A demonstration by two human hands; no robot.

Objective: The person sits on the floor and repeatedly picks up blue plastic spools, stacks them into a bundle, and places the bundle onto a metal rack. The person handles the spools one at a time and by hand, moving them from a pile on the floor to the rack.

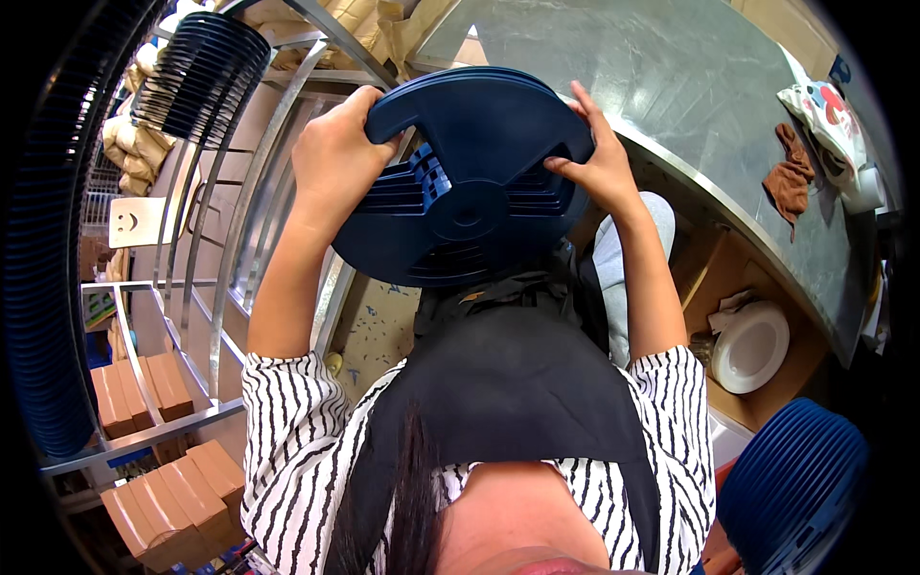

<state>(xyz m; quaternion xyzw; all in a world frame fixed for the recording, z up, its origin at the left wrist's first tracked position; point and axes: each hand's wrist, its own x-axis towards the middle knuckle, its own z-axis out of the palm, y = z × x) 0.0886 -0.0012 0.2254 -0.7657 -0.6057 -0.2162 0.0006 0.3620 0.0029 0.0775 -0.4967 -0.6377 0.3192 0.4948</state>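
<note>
Biggest thing I've got from my end: the grey metal table (661, 67), filling upper R, its edge bending down the R side. Next, the metal rack (182, 426), rails & uprights over most of L side. Lower centre is a black apron (517, 393) over a b&w striped top (287, 422).

Far L I see a tall stack (43, 287) of dark-blue ribbed pcs, cut off by the lens rim. The blue reels (479, 125), a few pcs stacked flat together w/ wedge cut-outs & round hub, are up in front of the apron, btwn both hands, nr the table's edge; can't tell if they touch it. Lower R: another blue stack (791, 489), tilted. Upper L: a smaller dark stack (201, 77) nr the rack.

Brown cartons (172, 508) sit in a row, lower L.

L hand (340, 158) grips the reels' upper-L rim, thumb at a cut-out, fingers round the outside. R hand (604, 158) has the opp. rim, thumb at the R cut-out, fingers apart along the outer edge.

Smaller stuff: white round dish (725, 356) below the table, R; printed plastic bag (839, 125) on the table; brown cloth (788, 182) just beside it.
</note>
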